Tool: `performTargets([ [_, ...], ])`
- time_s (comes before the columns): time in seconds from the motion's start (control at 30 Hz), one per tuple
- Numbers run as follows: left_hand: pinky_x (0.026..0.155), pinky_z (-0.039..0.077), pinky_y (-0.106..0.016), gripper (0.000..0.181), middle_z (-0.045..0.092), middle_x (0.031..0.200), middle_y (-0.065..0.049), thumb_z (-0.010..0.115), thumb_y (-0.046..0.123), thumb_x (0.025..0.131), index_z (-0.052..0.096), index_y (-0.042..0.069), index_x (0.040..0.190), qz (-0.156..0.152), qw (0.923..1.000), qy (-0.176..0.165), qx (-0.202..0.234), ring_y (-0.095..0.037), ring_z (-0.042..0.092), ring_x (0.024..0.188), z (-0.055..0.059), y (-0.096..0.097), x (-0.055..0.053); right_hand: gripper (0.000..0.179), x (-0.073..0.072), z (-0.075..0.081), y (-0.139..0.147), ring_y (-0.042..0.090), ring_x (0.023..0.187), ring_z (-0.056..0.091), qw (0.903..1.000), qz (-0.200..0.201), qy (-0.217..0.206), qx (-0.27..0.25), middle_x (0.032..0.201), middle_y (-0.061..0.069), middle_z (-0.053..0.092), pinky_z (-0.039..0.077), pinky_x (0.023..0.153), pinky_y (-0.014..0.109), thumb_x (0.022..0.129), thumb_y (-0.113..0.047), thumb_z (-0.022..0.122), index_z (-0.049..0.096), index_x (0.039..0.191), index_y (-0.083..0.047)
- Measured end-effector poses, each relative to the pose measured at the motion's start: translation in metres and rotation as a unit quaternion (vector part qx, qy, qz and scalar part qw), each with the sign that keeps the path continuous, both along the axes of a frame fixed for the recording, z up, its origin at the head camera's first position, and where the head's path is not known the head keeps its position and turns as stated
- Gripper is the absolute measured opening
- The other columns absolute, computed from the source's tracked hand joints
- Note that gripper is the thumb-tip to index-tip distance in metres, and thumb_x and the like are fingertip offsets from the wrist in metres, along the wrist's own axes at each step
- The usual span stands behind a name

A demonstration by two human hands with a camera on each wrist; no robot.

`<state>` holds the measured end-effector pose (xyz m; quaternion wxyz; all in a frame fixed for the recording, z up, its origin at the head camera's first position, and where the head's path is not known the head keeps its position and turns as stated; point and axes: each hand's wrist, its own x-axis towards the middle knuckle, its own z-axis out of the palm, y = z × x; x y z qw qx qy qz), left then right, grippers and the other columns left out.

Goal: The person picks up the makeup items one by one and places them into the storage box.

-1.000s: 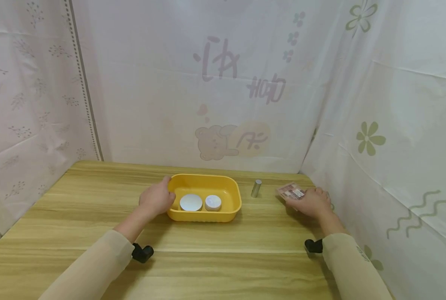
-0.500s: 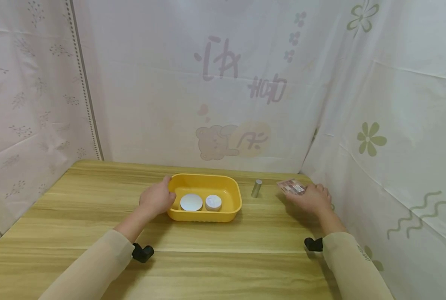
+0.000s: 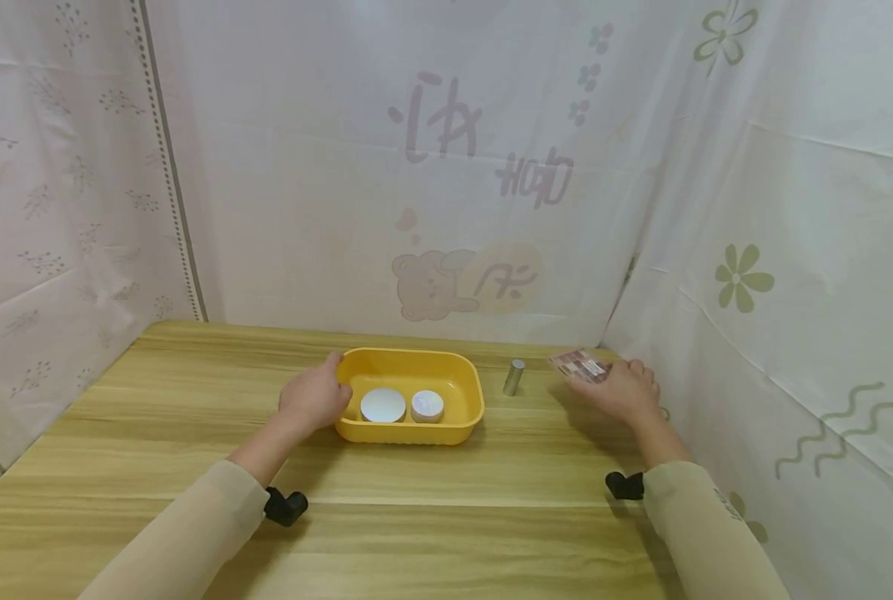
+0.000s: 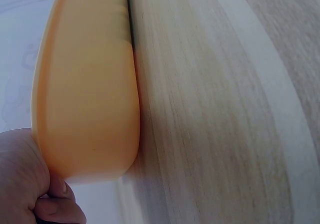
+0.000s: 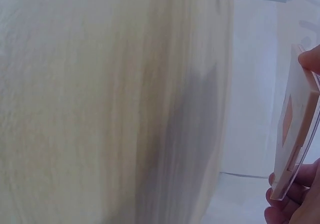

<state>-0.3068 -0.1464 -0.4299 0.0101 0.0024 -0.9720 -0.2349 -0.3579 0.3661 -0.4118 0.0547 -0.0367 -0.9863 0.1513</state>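
Note:
My left hand (image 3: 313,397) grips the left end of a yellow plastic tub (image 3: 408,432), thumb and fingers on its rim; the left wrist view shows the tub's outer wall (image 4: 90,93) and the curled fingers (image 4: 55,206). Inside the tub lie a larger round white-topped container (image 3: 383,405) and a smaller round white jar (image 3: 427,406). My right hand (image 3: 617,392) holds an eyeshadow palette (image 3: 579,365) raised above the table at the back right. In the right wrist view, thumb and fingers pinch opposite edges of the palette (image 5: 295,119), which has a clear lid.
A small silvery cylinder (image 3: 514,377) stands upright between the tub and my right hand. The wooden table (image 3: 446,533) ends at printed curtains (image 3: 303,208) behind and on both sides. The right-hand curtain (image 3: 814,333) hangs close to my right arm.
My right hand has lifted the eyeshadow palette and moved it slightly left and toward the back, tilting it. The left hand and the tub have stayed in place.

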Motion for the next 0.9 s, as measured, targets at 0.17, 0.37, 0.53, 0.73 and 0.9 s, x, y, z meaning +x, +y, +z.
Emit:
performTargets([
  [0.17, 0.053, 0.041, -0.034, 0.066, 0.061, 0.074, -0.009, 0.057, 0.024, 0.104, 0.039, 0.01, 0.166, 0.0, 1.0, 0.001, 0.001, -0.023, 0.052, 0.06, 0.0, 0.0, 0.0, 0.111, -0.002, 0.004, -0.004, 0.055, 0.127, 0.041, 0.9999, -0.006, 0.013, -0.008, 0.137, 0.037, 0.046, 0.039, 0.102, 0.072, 0.089, -0.075, 0.064, 0.046, 0.152, 0.015],
  [0.37, 0.054, 0.041, -0.035, 0.067, 0.061, 0.074, -0.009, 0.057, 0.024, 0.104, 0.039, 0.011, 0.167, 0.003, 1.0, -0.002, 0.001, -0.023, 0.053, 0.06, 0.0, 0.0, 0.001, 0.11, -0.001, 0.011, -0.011, 0.052, 0.126, 0.04, 0.9997, 0.002, 0.02, -0.014, 0.138, 0.035, 0.046, 0.039, 0.1, 0.069, 0.089, -0.074, 0.065, 0.046, 0.153, 0.014],
  [0.53, 0.054, 0.042, -0.035, 0.066, 0.063, 0.077, -0.009, 0.057, 0.025, 0.104, 0.039, 0.012, 0.167, 0.005, 1.0, -0.003, 0.0, -0.023, 0.054, 0.062, 0.0, 0.001, 0.0, 0.109, -0.001, 0.016, -0.017, 0.05, 0.124, 0.039, 0.9991, 0.018, 0.028, -0.026, 0.138, 0.035, 0.047, 0.036, 0.102, 0.066, 0.09, -0.071, 0.066, 0.046, 0.154, 0.015],
  [0.73, 0.053, 0.041, -0.035, 0.067, 0.062, 0.075, -0.009, 0.056, 0.024, 0.104, 0.039, 0.011, 0.167, 0.003, 1.0, -0.002, 0.0, -0.023, 0.053, 0.061, 0.0, 0.001, 0.001, 0.109, 0.001, 0.021, -0.025, 0.05, 0.127, 0.037, 0.9984, 0.02, 0.031, -0.042, 0.142, 0.035, 0.045, 0.035, 0.103, 0.066, 0.091, -0.07, 0.065, 0.043, 0.157, 0.013],
  [0.9, 0.053, 0.041, -0.035, 0.067, 0.061, 0.074, -0.009, 0.056, 0.024, 0.104, 0.038, 0.011, 0.167, 0.003, 1.0, 0.0, 0.0, -0.023, 0.053, 0.06, 0.0, 0.0, 0.0, 0.107, 0.0, 0.025, -0.031, 0.05, 0.127, 0.037, 0.9979, 0.022, 0.038, -0.047, 0.142, 0.036, 0.044, 0.035, 0.102, 0.065, 0.091, -0.07, 0.065, 0.043, 0.156, 0.013],
])
